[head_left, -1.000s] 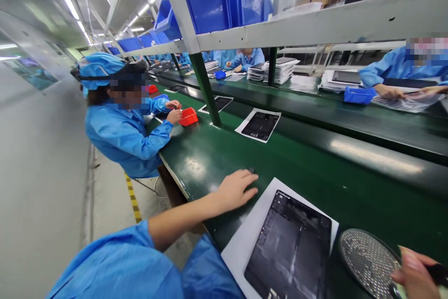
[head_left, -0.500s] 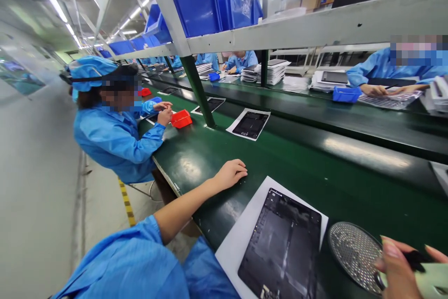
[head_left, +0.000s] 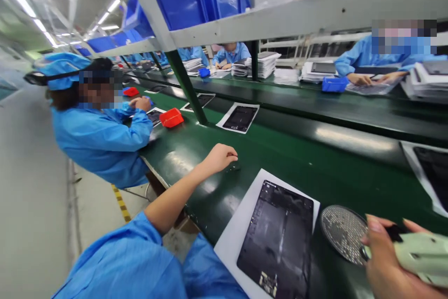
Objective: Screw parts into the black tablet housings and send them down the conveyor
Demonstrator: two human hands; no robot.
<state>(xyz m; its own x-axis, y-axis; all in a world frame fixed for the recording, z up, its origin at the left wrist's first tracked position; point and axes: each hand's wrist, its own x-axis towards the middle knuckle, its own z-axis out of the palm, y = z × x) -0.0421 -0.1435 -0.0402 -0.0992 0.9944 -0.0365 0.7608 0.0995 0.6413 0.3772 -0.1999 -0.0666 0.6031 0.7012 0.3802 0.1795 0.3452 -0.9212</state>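
While the right hand (head_left: pixel 385 261) is gripping a pale green cloth (head_left: pixel 425 257) at the lower right of the head view, its fingers (head_left: pixel 376 238) are closing around the cloth and pinching a small dark object (head_left: pixel 397 232) that is too hidden to identify. The hand is hovering just beside a round perforated metal disc (head_left: pixel 343 234), which is lying on the green tabletop (head_left: pixel 273 149). To the disc's left, a dark tablet panel (head_left: pixel 276 233) is lying on a white sheet (head_left: pixel 229 250), with a small gold-coloured patch showing near the panel's lower edge. The left hand (head_left: pixel 219 158) is reaching out from a blue sleeve (head_left: pixel 133 261) and hanging just above the tabletop, beyond the sheet. Its fingers (head_left: pixel 231 152) are curving downward, but I cannot tell whether they are closed, and they are not visibly gripping anything. Further along the same tabletop, a seated co-worker (head_left: pixel 101 135) in a blue smock and cap is working beside a red plastic tray (head_left: pixel 171 117). Blue bins (head_left: pixel 182 3) are sitting on the shelf overhead, while another co-worker (head_left: pixel 371 59) is handling sheets across the line.
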